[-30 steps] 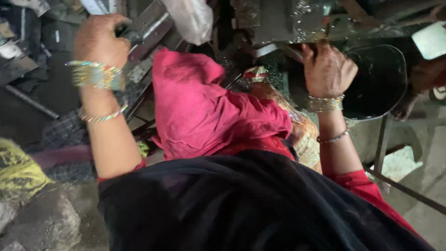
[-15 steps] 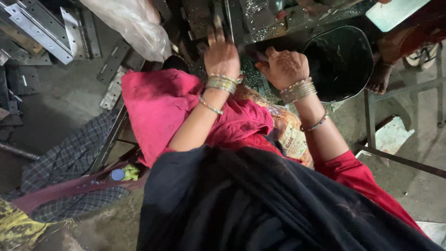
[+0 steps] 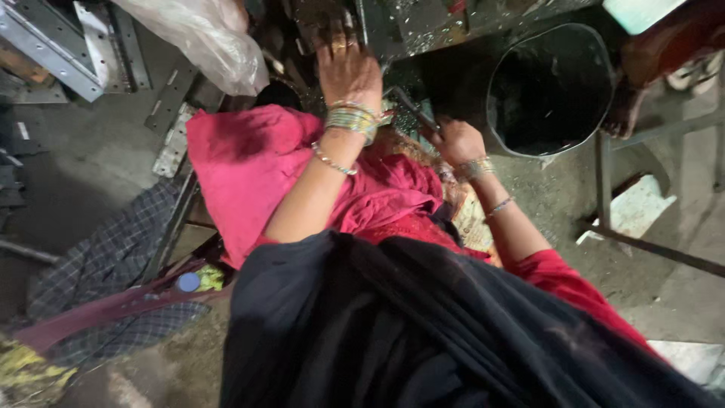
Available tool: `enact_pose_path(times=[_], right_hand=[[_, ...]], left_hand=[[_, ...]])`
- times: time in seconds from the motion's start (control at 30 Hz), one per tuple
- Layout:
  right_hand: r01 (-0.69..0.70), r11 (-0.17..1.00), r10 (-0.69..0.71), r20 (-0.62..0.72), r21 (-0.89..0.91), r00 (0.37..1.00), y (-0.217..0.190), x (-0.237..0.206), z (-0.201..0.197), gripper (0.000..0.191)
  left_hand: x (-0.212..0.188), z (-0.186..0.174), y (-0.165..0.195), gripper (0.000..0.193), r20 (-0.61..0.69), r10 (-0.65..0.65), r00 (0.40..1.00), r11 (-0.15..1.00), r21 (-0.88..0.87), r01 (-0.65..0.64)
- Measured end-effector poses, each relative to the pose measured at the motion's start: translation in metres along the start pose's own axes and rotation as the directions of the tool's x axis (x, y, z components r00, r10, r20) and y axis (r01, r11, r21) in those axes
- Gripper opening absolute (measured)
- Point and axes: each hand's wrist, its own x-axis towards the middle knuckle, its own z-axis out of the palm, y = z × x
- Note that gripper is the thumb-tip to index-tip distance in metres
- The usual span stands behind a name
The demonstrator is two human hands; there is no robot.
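Bucket (image 3: pixel 550 91): black, smooth, slightly glossy plastic. Brackets (image 3: pixel 45 45): grey metal, dull sheen. Bag (image 3: pixel 200 38): thin translucent plastic, crinkled. Lap cloth (image 3: pixel 249 166): pink woven fabric, matt. Bangles (image 3: pixel 351 117): shiny metal. Floor (image 3: pixel 98 159): rough, dusty concrete

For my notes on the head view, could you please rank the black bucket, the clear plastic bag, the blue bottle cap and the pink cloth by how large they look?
1. pink cloth
2. black bucket and plastic bag: these look alike, and the bag is cut off by the frame edge, so unranked
3. blue cap
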Motion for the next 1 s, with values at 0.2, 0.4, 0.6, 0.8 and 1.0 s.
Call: enact_pose_path(times=[0.2, 0.4, 0.6, 0.8, 1.0], right_hand=[[-0.118, 0.992, 0.122, 0.214, -0.035, 0.969, -0.001, 0.030, -0.027, 0.055], [-0.119, 0.993, 0.115, 0.214, 0.007, 0.970, -0.003, 0.018, -0.033, 0.055], [0.111, 0.991, -0.104, 0.085, -0.076, 0.991, -0.002, 0.004, -0.021, 0.043], [-0.102, 0.994, 0.105, 0.073, -0.048, 0.992, 0.024, 0.018, 0.009, 0.061], [0.153, 0.982, -0.168, -0.137, -0.115, 0.976, 0.028, 0.002, 0.045, 0.047]], left_hand=[[0.010, -0.008, -0.006, 0.034, 0.061, 0.080, 0.995, 0.994, 0.072, -0.085], [0.030, 0.012, 0.005, 0.041, -0.013, 0.044, 0.999, 0.986, 0.161, -0.041], [0.020, 0.022, -0.002, 0.038, 0.014, -0.018, 1.000, 0.982, -0.186, 0.020], [0.023, 0.019, 0.002, 0.038, -0.156, 0.045, 0.987, 0.990, 0.139, -0.023], [0.021, 0.024, -0.002, 0.027, -0.221, 0.046, 0.974, 0.996, 0.085, -0.028]])
